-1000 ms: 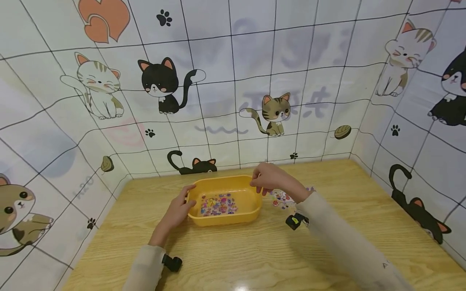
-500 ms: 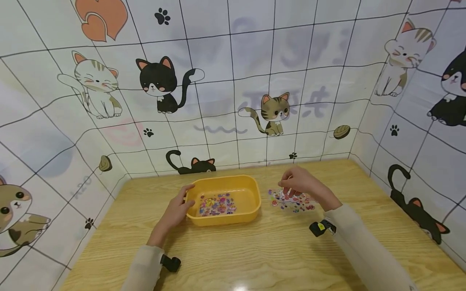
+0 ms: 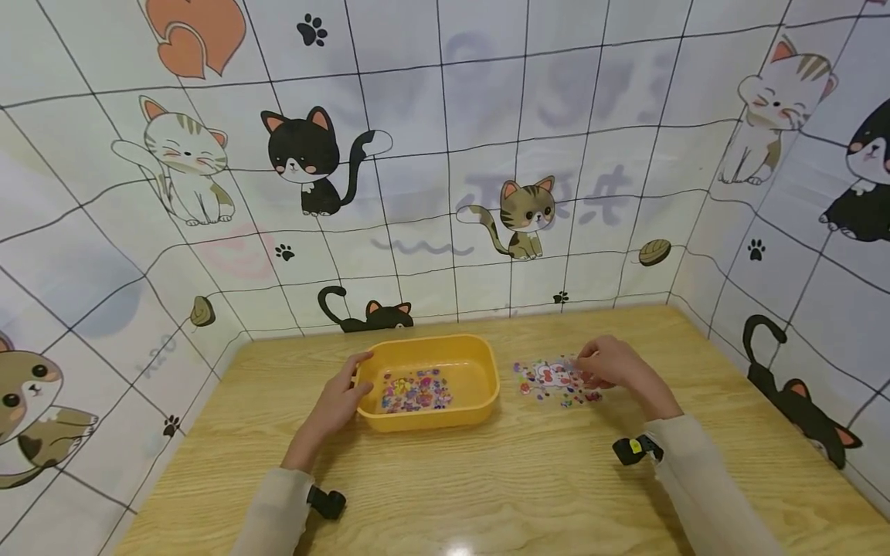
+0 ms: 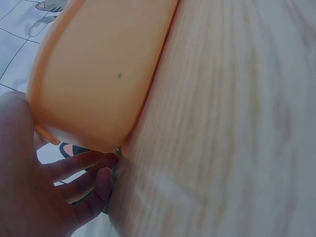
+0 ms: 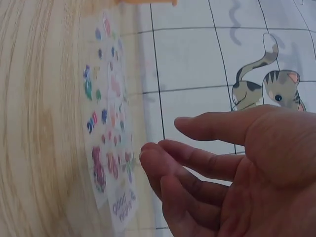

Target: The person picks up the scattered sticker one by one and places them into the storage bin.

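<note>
While the left hand (image 3: pixel 339 398) grips the yellow tray (image 3: pixel 434 421) by its left end, the right hand (image 3: pixel 615 364) hovers by the stickers (image 3: pixel 552 376), fingers loosely bent, thumb apart, nothing between them! Down on the table (image 3: pixel 445 479) those stickers lie, just beside the yellow tray.

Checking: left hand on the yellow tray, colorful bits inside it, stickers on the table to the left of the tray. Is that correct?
Not quite: the stickers on the table lie to the right of the yellow tray, as the head view shows. The left hand is on the tray, and colorful bits are inside it.
</note>
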Demonstrator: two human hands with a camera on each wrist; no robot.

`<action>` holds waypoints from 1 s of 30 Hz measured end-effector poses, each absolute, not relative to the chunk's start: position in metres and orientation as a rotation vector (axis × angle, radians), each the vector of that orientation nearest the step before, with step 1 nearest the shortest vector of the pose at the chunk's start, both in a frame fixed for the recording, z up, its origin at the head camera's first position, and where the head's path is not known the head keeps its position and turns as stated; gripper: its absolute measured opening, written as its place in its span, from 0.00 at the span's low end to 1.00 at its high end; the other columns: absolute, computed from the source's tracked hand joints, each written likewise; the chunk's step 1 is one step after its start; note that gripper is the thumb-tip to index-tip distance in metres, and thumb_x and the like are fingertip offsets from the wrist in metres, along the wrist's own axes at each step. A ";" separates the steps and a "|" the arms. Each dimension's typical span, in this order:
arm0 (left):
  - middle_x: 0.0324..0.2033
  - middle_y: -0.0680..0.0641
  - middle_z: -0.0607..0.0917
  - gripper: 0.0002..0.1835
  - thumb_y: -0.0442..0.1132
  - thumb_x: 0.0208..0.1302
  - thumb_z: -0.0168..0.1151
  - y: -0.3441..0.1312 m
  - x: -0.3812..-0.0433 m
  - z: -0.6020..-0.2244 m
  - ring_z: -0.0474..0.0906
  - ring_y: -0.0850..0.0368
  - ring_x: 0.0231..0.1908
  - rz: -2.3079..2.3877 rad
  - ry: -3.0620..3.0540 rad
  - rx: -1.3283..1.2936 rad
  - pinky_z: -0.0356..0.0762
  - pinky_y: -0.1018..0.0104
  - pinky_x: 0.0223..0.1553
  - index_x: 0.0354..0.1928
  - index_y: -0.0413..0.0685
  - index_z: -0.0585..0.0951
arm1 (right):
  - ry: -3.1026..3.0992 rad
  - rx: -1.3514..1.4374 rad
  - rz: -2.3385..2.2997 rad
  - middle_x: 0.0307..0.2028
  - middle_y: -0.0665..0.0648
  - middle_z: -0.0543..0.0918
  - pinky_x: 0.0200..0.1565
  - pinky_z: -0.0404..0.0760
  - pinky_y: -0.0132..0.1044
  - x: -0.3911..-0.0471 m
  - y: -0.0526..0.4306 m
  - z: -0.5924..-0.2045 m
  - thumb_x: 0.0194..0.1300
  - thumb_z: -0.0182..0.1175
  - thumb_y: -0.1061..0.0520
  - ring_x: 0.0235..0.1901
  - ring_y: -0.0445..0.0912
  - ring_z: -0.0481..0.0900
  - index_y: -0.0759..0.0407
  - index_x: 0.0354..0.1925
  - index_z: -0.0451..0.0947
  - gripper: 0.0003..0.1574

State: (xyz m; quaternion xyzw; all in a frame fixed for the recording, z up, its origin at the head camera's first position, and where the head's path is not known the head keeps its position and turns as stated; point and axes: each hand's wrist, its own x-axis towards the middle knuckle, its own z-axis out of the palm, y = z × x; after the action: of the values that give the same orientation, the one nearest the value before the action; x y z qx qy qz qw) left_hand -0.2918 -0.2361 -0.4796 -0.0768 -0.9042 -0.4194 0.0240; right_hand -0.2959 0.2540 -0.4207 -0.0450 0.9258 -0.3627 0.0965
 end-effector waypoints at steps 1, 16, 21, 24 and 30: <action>0.70 0.37 0.74 0.30 0.40 0.75 0.54 -0.236 -0.292 -0.479 0.75 0.39 0.62 -1.297 -2.799 -0.236 0.78 0.44 0.60 0.76 0.58 0.65 | 2.757 -0.109 -1.052 0.35 0.64 0.88 0.35 0.87 0.45 -0.297 0.258 -0.423 0.74 0.59 0.53 0.27 0.48 0.86 0.74 0.52 0.80 0.23; 0.68 0.36 0.75 0.30 0.41 0.75 0.55 -0.238 -0.291 -0.482 0.78 0.40 0.59 -1.294 -2.810 -0.228 0.80 0.47 0.57 0.76 0.59 0.65 | 2.654 -0.255 -0.878 0.33 0.59 0.77 0.24 0.71 0.37 -0.306 0.278 -0.449 0.61 0.72 0.52 0.18 0.42 0.67 0.73 0.73 0.63 0.50; 0.66 0.35 0.76 0.30 0.41 0.76 0.54 -0.240 -0.291 -0.484 0.79 0.42 0.57 -1.298 -2.806 -0.228 0.80 0.50 0.55 0.77 0.59 0.64 | 2.647 -0.232 -0.912 0.46 0.68 0.79 0.24 0.71 0.38 -0.308 0.278 -0.452 0.56 0.74 0.56 0.18 0.43 0.67 0.71 0.74 0.61 0.54; 0.67 0.35 0.76 0.30 0.41 0.76 0.54 -0.240 -0.291 -0.483 0.79 0.41 0.57 -1.300 -2.805 -0.231 0.80 0.49 0.55 0.77 0.58 0.64 | 2.651 -0.222 -0.889 0.34 0.61 0.80 0.23 0.70 0.37 -0.310 0.278 -0.453 0.57 0.74 0.55 0.17 0.42 0.67 0.71 0.76 0.60 0.56; 0.69 0.36 0.74 0.30 0.42 0.76 0.54 -0.237 -0.291 -0.479 0.78 0.40 0.59 -1.299 -2.809 -0.239 0.80 0.48 0.56 0.77 0.59 0.63 | 2.683 -0.186 -0.872 0.14 0.48 0.70 0.22 0.70 0.35 -0.310 0.277 -0.455 0.59 0.72 0.55 0.15 0.41 0.67 0.71 0.75 0.63 0.52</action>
State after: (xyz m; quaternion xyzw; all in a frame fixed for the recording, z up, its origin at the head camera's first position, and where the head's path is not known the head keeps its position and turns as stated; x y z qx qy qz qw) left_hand -0.2908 -0.2373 -0.4792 -0.0771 -0.9048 -0.4183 0.0187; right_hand -0.3100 0.2770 -0.4547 -0.0651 0.9373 -0.3046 0.1563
